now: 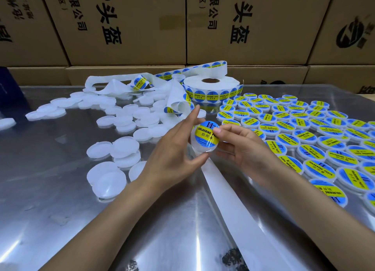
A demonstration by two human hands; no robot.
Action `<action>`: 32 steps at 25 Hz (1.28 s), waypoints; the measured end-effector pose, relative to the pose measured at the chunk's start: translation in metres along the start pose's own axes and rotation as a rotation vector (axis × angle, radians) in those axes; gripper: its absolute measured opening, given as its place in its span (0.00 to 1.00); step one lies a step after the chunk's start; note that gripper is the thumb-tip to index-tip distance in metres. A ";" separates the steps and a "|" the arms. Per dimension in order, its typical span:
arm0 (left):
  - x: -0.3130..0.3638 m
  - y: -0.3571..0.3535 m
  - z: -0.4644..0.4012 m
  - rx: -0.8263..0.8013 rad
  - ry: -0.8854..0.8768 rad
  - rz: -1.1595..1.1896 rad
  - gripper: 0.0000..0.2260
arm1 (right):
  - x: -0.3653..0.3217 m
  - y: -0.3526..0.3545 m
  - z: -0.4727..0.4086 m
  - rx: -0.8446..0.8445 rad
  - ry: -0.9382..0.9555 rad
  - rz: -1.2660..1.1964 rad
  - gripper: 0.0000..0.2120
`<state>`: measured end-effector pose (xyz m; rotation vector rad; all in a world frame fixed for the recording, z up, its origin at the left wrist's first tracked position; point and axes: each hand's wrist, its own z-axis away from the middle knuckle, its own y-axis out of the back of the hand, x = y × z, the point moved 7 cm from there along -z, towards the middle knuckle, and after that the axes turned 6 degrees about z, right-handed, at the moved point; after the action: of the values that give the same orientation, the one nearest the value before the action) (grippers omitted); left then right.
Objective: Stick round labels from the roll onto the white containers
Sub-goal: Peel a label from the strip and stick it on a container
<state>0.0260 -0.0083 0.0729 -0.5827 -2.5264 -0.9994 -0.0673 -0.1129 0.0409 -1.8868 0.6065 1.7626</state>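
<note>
You have one view only, from the head camera: it looks forward and down, close over your fingers, with the metal table spread beneath them and the cardboard boxes far beyond them.

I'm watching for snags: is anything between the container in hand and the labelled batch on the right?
Nothing visible. Both the left hand and right hand hold the labelled container above the table, right beside the labelled batch.
</note>
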 end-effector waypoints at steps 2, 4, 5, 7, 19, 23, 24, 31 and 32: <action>0.003 -0.001 0.000 -0.007 -0.010 0.009 0.40 | 0.001 0.001 0.000 0.009 -0.009 0.018 0.04; 0.004 -0.001 0.000 -0.001 -0.008 0.028 0.40 | 0.001 0.003 -0.001 0.025 -0.015 0.045 0.04; 0.004 0.000 0.000 0.002 -0.008 0.036 0.40 | 0.001 0.003 -0.001 0.036 -0.014 0.057 0.06; 0.006 0.000 0.000 0.003 -0.007 0.045 0.40 | -0.001 0.005 -0.001 0.054 -0.011 0.081 0.08; 0.006 0.005 0.001 0.045 0.033 0.090 0.42 | -0.011 0.000 0.004 0.117 0.055 0.117 0.10; 0.007 0.008 0.001 0.067 0.028 0.087 0.42 | -0.013 0.001 0.003 0.123 0.094 0.138 0.09; 0.007 0.008 0.001 0.073 0.028 0.087 0.42 | -0.015 0.001 0.003 0.131 0.118 0.160 0.08; 0.008 0.012 0.000 0.127 0.063 0.153 0.43 | -0.028 -0.005 0.005 0.117 0.354 0.326 0.09; 0.009 0.013 0.000 0.136 0.063 0.160 0.42 | -0.030 -0.006 0.005 0.107 0.371 0.333 0.08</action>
<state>0.0245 0.0025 0.0840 -0.6897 -2.4256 -0.7706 -0.0696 -0.1051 0.0709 -2.1486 1.1868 1.5316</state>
